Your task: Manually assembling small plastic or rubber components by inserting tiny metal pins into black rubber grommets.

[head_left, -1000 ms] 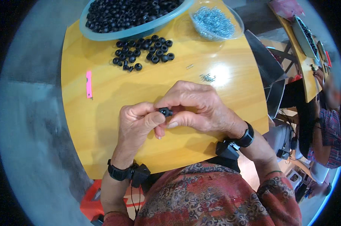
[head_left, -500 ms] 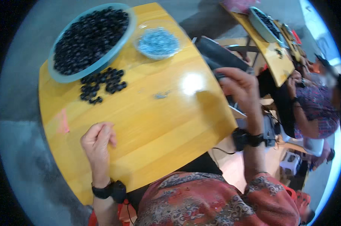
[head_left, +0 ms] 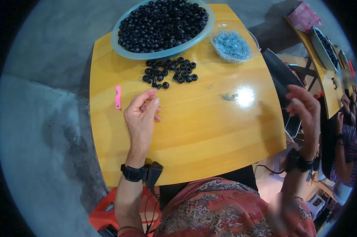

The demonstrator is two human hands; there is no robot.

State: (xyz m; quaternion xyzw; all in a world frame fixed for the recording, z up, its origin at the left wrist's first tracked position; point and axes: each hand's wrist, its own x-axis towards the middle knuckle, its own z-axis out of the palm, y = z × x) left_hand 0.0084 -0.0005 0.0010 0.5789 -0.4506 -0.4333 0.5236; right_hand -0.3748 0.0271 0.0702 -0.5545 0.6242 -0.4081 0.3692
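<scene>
Loose black rings (head_left: pixel 170 73) — heaped on table

A crumpled pink package (head_left: pixel 303 17) lies on the neighbouring table, far beyond the right hand (head_left: pixel 304 108). No labels, signs or screens show.

Too small to make out beyond the left hand (head_left: pixel 141 114): tiny metal bits (head_left: pixel 228 96) on the table (head_left: pixel 194 134); blurred in motion past the table's edge: right hand (head_left: pixel 306 112), grip impossible to judge; cut off above both hands: far rim of the blue bowl (head_left: pixel 162 53)
</scene>
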